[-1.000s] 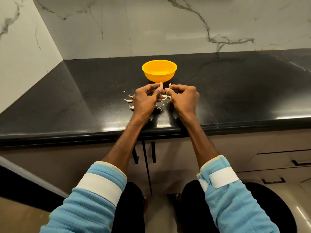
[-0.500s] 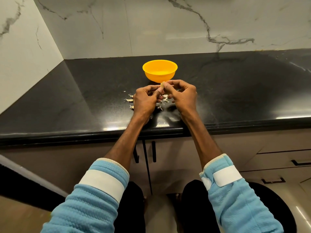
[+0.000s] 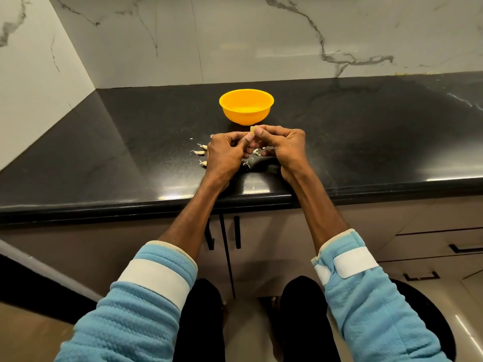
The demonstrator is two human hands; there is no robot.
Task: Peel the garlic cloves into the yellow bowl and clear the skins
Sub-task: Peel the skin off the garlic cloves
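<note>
Pinching small pale garlic clove [image 3: 252, 129] in left hand [image 3: 226, 152] and right hand [image 3: 285, 146], just before round yellow plastic bowl [image 3: 245, 116]. Peel slowly, hold tight.

yellow bowl [image 3: 246, 107] just beyond hands [image 3: 254, 148], counter [image 3: 366, 131] open either side

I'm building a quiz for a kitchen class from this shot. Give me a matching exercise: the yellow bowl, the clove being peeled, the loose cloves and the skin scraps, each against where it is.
Things
1. yellow bowl
2. held clove
3. loose cloves
4. skin scraps

Places
A. on the counter, just left of the left hand
B. pinched where the fingertips of the left hand and right hand meet
C. on the counter below the gap between the hands
D. standing beyond the hands, toward the wall

Pairs: 1-D, 2-B, 3-A, 4-C
</note>
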